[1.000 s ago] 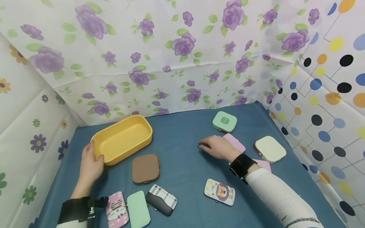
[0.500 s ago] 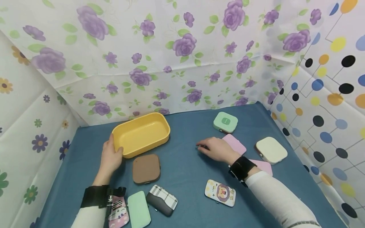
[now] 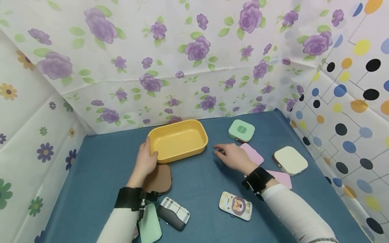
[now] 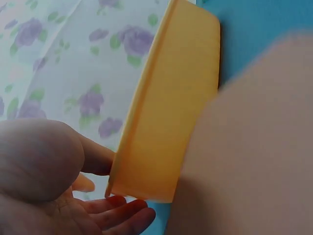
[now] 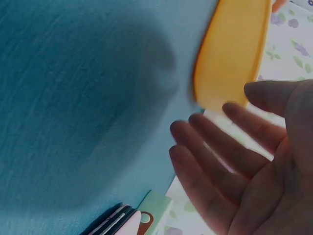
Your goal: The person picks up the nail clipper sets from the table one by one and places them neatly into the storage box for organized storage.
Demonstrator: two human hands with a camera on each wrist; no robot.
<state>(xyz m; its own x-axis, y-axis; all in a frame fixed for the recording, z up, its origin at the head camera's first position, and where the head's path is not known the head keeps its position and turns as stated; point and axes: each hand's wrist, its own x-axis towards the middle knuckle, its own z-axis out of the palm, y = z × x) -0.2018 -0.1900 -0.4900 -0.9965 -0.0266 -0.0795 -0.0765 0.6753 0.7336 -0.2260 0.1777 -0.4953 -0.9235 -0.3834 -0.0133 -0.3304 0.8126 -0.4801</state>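
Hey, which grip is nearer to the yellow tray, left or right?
Left. The left grip holds the tray at its left end; the right grip is just beyond its right end, not touching it.

Plain yellow tray (image 3: 179, 143), blue tablecloth (image 3: 194, 182)
Brown case (image 3: 161, 182); long mint case (image 3: 151, 225); mint box (image 3: 241, 130) with darker green patch; cream box (image 3: 290, 160); two pink cases (image 3: 253, 154); plaid case (image 3: 174, 212), black, white and grey; lion case (image 3: 236, 205), white with brown mane; back curtain (image 3: 182, 94) white with purple roses, green leaves; right curtain (image 3: 349, 128) dotted black, blue, yellow and orange; left curtain (image 3: 36, 141) flowered purple, orange and green; white sleeves (image 3: 294, 209), black wristbands (image 3: 127, 198).
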